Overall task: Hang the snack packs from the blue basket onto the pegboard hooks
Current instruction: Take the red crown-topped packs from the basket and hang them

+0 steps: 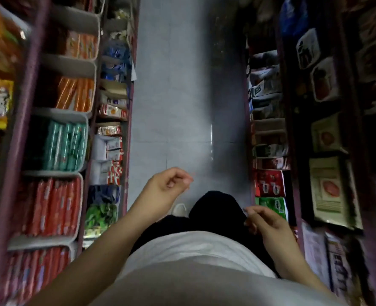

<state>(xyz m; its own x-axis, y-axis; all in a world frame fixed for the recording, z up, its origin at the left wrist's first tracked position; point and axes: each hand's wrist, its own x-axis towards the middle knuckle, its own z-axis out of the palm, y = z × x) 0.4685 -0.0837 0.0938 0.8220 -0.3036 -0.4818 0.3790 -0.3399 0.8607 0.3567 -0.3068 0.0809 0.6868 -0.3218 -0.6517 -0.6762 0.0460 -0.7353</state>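
Observation:
I look straight down a narrow shop aisle. My left hand (168, 186) hangs over the tiled floor with fingers loosely curled and nothing in it. My right hand (263, 219) hovers near the right shelving, fingers also loosely curled and empty. No blue basket and no pegboard hooks show in this view. Hanging snack packs (324, 138) line the dark right side, and the picture is blurred by motion.
Left shelving holds white bins of red packets (50, 206), green packets (59, 146) and orange packets (76, 93). Boxed goods (269, 183) fill the lower right shelves. The grey tiled floor (187, 96) runs between them. My dark trousers and a white shoe (179, 208) are below.

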